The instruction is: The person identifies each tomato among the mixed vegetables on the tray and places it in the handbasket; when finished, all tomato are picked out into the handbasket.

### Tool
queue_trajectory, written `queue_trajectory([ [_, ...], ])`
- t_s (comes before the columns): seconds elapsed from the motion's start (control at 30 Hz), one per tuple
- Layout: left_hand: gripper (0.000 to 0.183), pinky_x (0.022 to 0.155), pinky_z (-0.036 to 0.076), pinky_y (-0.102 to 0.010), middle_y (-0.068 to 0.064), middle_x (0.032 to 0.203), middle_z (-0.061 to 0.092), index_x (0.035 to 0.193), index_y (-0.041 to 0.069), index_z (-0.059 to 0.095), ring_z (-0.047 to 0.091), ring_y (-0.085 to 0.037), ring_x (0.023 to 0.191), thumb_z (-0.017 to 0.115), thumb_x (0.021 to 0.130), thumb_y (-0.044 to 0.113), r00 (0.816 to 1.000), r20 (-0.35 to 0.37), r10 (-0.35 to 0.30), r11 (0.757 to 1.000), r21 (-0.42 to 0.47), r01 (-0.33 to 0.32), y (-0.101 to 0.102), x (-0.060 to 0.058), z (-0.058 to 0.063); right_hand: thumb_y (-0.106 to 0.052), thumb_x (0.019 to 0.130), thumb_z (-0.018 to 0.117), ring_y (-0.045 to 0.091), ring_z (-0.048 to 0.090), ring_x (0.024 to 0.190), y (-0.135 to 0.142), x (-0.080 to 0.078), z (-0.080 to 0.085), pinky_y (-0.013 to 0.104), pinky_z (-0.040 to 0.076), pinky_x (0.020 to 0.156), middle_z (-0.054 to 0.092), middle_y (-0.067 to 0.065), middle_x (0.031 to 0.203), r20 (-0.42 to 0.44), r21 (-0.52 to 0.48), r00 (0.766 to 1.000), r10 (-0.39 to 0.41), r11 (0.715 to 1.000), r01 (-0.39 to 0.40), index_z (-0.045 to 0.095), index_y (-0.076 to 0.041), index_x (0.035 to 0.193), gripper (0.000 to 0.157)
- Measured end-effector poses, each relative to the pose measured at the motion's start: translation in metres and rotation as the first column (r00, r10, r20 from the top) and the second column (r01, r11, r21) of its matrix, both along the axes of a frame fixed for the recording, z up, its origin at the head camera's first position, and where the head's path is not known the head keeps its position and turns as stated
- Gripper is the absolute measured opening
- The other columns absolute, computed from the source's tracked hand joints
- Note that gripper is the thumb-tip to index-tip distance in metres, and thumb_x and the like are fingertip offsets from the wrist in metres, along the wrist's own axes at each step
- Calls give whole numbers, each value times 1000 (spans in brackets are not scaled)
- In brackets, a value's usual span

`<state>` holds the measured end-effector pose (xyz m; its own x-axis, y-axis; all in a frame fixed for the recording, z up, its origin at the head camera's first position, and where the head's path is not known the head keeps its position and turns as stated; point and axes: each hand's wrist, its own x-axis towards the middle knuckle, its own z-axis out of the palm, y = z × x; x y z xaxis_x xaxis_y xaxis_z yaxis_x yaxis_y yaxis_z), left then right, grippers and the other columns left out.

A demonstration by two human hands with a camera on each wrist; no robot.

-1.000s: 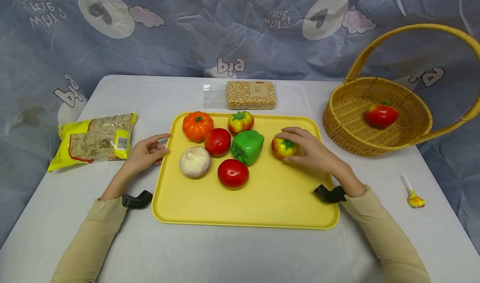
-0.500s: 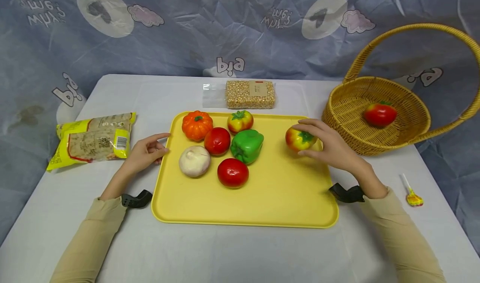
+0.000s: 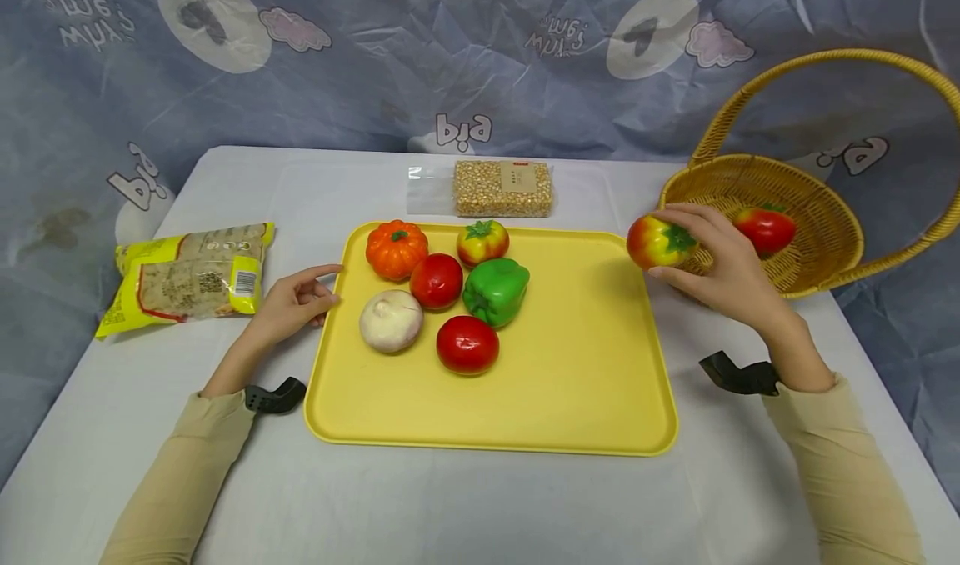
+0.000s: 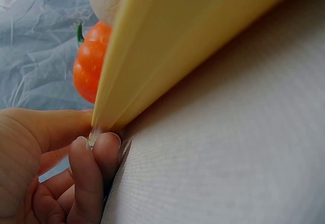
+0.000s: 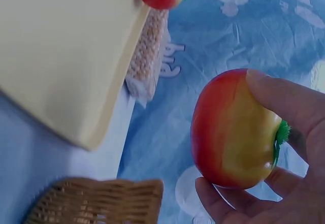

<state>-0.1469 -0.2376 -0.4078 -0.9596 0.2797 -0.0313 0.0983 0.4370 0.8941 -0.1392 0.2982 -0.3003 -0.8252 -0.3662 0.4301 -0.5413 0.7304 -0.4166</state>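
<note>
My right hand (image 3: 716, 265) grips a red-and-yellow toy tomato (image 3: 652, 242) with a green leafy top, held above the tray's right rim beside the basket. In the right wrist view, thumb and fingers pinch this tomato (image 5: 233, 132) from opposite sides. My left hand (image 3: 291, 305) pinches the left rim of the yellow tray (image 3: 570, 398), as the left wrist view shows the tray edge (image 4: 109, 89) between its fingers. The wicker basket (image 3: 813, 240) holds one red tomato (image 3: 765, 230), partly hidden by my right hand.
On the tray sit an orange pumpkin (image 3: 397, 250), white garlic-like bulb (image 3: 391, 321), green pepper (image 3: 496, 291), two red tomatoes (image 3: 467, 345) and another red-and-yellow tomato (image 3: 482, 242). A grain bag (image 3: 502, 188) lies behind, a yellow packet (image 3: 191, 277) left. The basket handle (image 3: 847, 55) arches high.
My right hand has carried the red-and-yellow tomato rightward and up from the tray to the basket's near-left side. The left hand keeps its place at the tray rim.
</note>
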Motion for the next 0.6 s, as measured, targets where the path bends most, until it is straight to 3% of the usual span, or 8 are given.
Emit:
queue_trajectory([
  [0.27,50,48,49,-23,-3,81,62,137,4,46,53,-3,53,61,90,10,1000,13,12,1000,-13,-12,-2,-3,-5,-4,71,79,-13,34,114,29,-8,6,4,26,86,49,16,132,7,-18,988,-155,988,155,54,-16,132,67],
  [0.4,50,48,49,-24,-6,82,63,137,3,46,53,-4,52,61,90,9,1000,10,14,1000,-13,-14,-2,-4,-7,-13,77,76,6,39,116,46,-16,1,8,25,85,48,17,134,51,-1,975,-217,976,217,50,-18,135,64],
  [0.47,49,48,49,-24,-8,82,63,137,3,46,53,-3,52,61,90,9,1000,8,15,1000,-14,-14,-2,-3,-7,-15,79,74,20,39,117,54,-20,-2,18,29,89,46,19,134,86,8,967,-241,971,241,48,-17,137,64],
  [0.6,49,48,49,-23,-12,83,63,137,4,46,53,-3,53,60,91,11,1000,9,14,1000,-18,-14,-1,-2,-5,-17,81,72,33,37,111,70,-28,-10,38,30,82,46,24,130,162,39,946,-281,960,279,46,-12,138,63],
])
